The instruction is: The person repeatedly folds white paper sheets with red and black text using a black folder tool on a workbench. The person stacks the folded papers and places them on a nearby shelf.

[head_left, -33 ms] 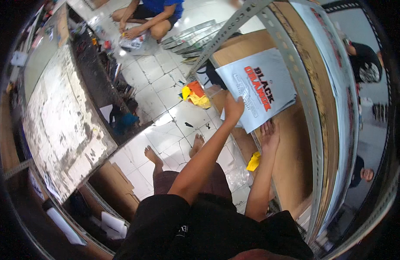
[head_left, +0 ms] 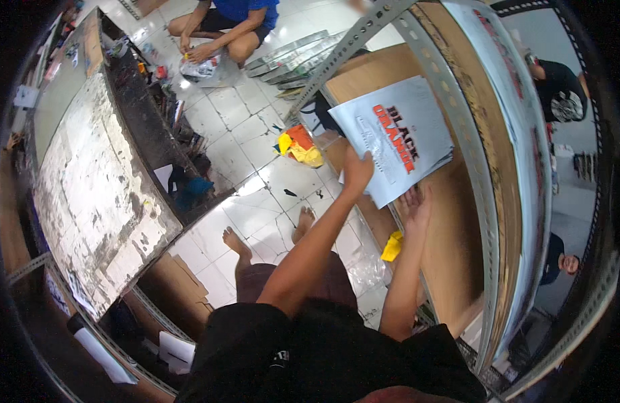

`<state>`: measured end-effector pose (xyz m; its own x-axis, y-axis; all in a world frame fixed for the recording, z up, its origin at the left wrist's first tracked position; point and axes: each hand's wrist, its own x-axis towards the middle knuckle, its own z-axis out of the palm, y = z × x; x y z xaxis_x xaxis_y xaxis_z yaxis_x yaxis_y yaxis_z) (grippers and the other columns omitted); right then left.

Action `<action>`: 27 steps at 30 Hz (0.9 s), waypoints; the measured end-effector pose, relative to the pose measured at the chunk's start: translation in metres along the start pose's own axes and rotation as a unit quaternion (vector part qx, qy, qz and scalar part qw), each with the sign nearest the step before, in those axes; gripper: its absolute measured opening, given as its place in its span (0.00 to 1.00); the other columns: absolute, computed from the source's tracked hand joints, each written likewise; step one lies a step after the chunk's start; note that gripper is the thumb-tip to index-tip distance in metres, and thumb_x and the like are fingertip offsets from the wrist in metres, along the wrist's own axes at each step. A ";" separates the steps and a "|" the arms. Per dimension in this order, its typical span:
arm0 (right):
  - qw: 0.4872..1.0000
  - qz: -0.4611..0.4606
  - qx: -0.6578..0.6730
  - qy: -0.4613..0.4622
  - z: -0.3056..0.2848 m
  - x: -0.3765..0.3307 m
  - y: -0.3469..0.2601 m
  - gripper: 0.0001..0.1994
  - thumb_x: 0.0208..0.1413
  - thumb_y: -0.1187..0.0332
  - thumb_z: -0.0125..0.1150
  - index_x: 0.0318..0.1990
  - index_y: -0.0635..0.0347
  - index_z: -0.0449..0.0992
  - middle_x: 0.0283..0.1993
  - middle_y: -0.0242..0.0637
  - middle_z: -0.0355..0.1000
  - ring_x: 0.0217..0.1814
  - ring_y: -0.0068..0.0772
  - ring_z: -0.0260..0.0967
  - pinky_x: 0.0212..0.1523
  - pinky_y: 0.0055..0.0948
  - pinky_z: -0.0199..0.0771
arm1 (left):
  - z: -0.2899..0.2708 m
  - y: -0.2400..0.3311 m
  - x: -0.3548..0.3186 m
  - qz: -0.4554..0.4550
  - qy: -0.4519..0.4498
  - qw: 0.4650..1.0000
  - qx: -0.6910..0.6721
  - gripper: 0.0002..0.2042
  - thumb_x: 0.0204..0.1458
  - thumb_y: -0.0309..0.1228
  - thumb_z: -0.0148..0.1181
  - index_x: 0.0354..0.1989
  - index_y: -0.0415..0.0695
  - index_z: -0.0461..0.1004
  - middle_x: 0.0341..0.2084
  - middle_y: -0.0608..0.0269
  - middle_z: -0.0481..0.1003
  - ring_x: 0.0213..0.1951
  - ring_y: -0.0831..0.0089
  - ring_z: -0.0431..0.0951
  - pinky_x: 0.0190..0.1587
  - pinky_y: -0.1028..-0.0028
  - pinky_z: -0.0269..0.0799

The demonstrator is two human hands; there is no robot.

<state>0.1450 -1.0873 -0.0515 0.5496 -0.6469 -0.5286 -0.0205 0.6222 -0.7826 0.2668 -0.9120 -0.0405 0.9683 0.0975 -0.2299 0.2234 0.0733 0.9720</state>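
The left hand (head_left: 357,173) clamps the left edge of the stacked printed white sheets (head_left: 427,127), thumb on top; the right hand (head_left: 418,208), palm up, has fingers at their near edge, grip unclear. The sheets lie over a wooden shelf (head_left: 451,248).

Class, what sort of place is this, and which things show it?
Probably a workshop or storeroom: stacked white printed sheets lie on a metal-framed shelf, opposite a stained, worn tabletop.

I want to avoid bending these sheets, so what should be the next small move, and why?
Perhaps slide the right hand under the white sheets: it lies palm up at their near edge, while the left hand grips their left side.
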 end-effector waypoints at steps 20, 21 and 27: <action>0.941 0.155 0.050 -0.297 0.317 -0.366 0.259 0.23 0.56 0.76 0.61 0.60 0.62 0.69 0.54 0.42 0.73 0.56 0.38 0.72 0.57 0.37 0.74 | -0.620 0.115 -0.114 -0.049 0.164 0.976 0.134 0.25 0.59 0.43 0.63 0.56 0.33 0.71 0.49 0.52 0.76 0.49 0.64 0.75 0.52 0.64 0.72; 0.929 0.187 0.025 -0.318 0.329 -0.374 0.277 0.23 0.54 0.74 0.63 0.59 0.62 0.70 0.53 0.42 0.73 0.54 0.38 0.71 0.56 0.37 0.74 | -0.670 0.086 -0.116 -0.184 0.167 0.966 0.074 0.29 0.61 0.49 0.56 0.63 0.38 0.70 0.53 0.51 0.75 0.53 0.68 0.73 0.53 0.65 0.71; 0.867 0.159 -0.435 -0.181 0.375 -0.435 0.475 0.28 0.44 0.61 0.73 0.53 0.62 0.73 0.48 0.48 0.76 0.51 0.43 0.74 0.52 0.40 0.74 | -0.784 -0.010 -0.145 -0.165 0.380 0.909 -0.033 0.36 0.52 0.42 0.61 0.63 0.27 0.61 0.59 0.39 0.68 0.55 0.50 0.73 0.58 0.53 0.69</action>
<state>0.2097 -0.3448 -0.0700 0.6245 -0.2245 -0.7480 -0.7549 0.0722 -0.6519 0.0363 -0.1487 -0.0553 0.4872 0.7158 -0.5003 0.4559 0.2801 0.8448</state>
